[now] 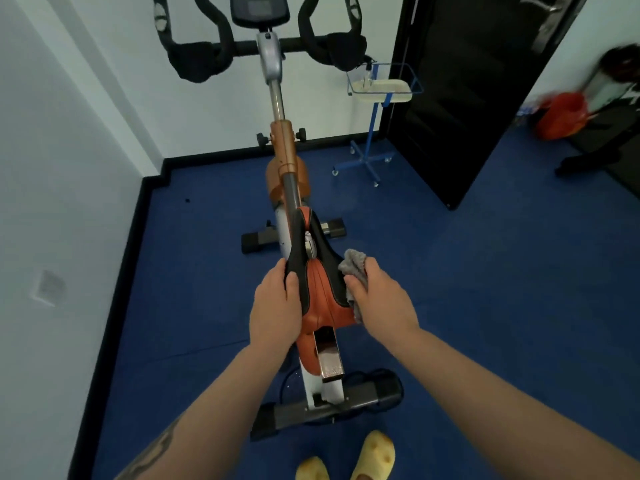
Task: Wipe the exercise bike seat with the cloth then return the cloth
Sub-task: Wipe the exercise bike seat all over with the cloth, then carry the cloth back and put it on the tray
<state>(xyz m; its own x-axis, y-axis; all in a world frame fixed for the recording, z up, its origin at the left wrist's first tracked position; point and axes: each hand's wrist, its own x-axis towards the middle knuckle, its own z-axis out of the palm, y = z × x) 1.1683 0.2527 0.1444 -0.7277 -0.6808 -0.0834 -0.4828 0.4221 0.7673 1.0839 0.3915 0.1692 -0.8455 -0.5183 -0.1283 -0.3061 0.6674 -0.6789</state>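
The orange and black bike seat [323, 289] sits in the middle of the view, its nose pointing away from me. My left hand [277, 306] grips the seat's left edge, thumb on top. My right hand [379, 299] is shut on a bunched grey cloth [354, 268], pressing it against the seat's right side. Part of the cloth is hidden under my palm.
The bike's handlebars [263, 46] and console [259, 10] stand ahead by the white wall. A blue wheeled stand with a tray [384, 86] is to the right, beside a black open door [460, 98]. Blue floor surrounds the bike's base bars [325, 407]. My yellow slippers [375, 455] show below.
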